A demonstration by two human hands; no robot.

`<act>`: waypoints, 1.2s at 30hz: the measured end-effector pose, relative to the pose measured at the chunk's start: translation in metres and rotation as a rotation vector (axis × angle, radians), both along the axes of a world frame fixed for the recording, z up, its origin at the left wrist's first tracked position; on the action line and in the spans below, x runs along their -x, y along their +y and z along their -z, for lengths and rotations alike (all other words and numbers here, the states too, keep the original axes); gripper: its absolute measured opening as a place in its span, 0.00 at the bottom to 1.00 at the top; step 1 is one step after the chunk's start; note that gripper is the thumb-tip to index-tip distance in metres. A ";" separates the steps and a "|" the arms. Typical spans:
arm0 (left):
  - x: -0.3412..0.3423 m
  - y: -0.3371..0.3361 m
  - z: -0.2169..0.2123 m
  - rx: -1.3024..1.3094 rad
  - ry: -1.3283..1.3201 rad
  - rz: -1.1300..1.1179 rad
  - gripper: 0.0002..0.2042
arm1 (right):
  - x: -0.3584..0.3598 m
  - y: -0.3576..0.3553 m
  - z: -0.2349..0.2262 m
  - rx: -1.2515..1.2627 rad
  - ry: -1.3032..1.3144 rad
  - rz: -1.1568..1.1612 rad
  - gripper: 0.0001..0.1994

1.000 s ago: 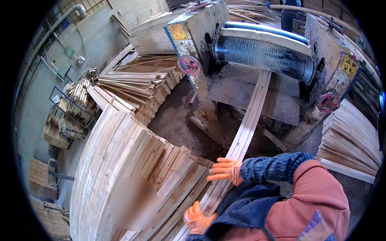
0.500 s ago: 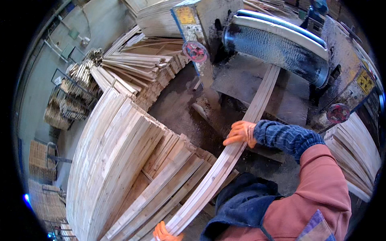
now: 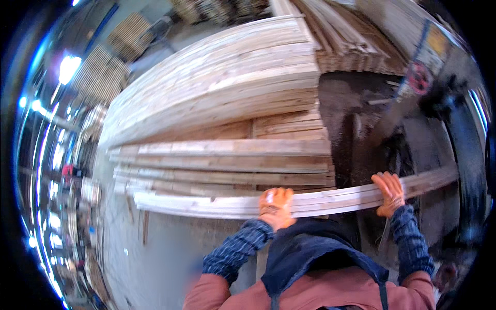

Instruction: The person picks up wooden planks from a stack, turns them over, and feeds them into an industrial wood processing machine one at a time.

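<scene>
Several long, narrow wooden boards [image 3: 336, 200] lie side by side across in front of my body. My left hand [image 3: 277, 207], in an orange glove, grips them near their middle, with its fingers over the top. Farther right, my right hand [image 3: 389, 194], gloved the same way, is wrapped over the same boards. Their right end reaches the dark machine [image 3: 467, 155], where the exact contact is blurred. To the left, the free end extends beside a large stack of boards [image 3: 232, 77].
Lower boards [image 3: 222, 163] lie in layers just beyond the held ones. Another wood pile [image 3: 356, 57] stands at the back right, near a machine post with a red handwheel [image 3: 419, 78]. Slatted wood stacks [image 3: 101, 75] stand far left.
My view has swung left, so the boards now run nearly level across it. My left hand now shows in full on the boards, near my body. Both hands stay on them.
</scene>
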State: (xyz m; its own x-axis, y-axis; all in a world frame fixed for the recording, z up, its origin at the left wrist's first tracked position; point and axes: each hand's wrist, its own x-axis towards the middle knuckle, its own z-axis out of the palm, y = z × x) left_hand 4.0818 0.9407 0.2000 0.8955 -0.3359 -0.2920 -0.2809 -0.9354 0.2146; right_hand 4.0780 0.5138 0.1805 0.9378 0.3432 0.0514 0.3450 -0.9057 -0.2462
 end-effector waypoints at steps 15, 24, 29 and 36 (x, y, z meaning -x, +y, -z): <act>0.045 0.109 0.004 0.056 -0.225 0.095 0.57 | -0.023 0.032 -0.024 0.224 0.206 -0.468 0.58; 0.038 0.184 0.000 -0.045 -0.109 -0.007 0.46 | -0.012 0.010 -0.028 0.055 0.071 -0.258 0.57; 0.013 0.107 -0.025 -0.087 0.023 0.034 0.45 | -0.030 0.114 -0.040 -0.137 0.075 -0.512 0.52; 0.020 0.042 0.008 0.126 -0.147 0.135 0.54 | -0.017 0.204 -0.016 -0.127 0.040 -0.535 0.53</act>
